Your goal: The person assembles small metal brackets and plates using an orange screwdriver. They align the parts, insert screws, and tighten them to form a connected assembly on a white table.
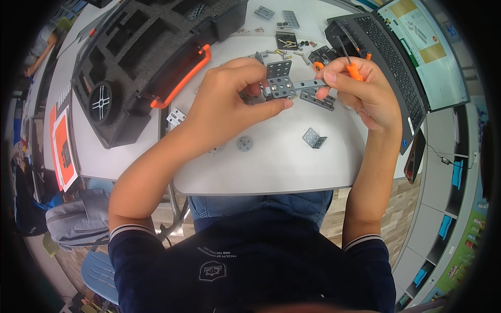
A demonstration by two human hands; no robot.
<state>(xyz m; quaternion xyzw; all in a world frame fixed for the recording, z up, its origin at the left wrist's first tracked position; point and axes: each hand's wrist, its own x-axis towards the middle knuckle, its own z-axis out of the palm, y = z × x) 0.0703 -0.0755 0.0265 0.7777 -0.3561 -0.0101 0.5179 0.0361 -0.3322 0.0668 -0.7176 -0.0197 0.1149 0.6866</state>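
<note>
My left hand (pixel 227 96) is closed, its thumb and fingers pinching a grey perforated angle bracket (pixel 281 86) with screws in its face. A flat metal bar (pixel 309 84) reaches rightward from that bracket. My right hand (pixel 365 91) pinches the bar's far end between thumb and finger. Tucked in the same hand is a screwdriver with an orange handle (pixel 355 72), its shaft pointing up and away. Beneath the bar lies a slotted grey plate (pixel 318 99). A loose angle bracket (pixel 314 138) and a round metal disc (pixel 244 144) rest nearer me on the white table.
At the left stands a black foam-lined case (pixel 138 47) with an orange handle (pixel 182 78); a black wheel (pixel 103 103) sits on it. An open laptop (pixel 389 52) occupies the right. Loose screws (pixel 284 52) and small plates (pixel 290 19) lie behind my hands. A booklet (pixel 64 151) is at far left.
</note>
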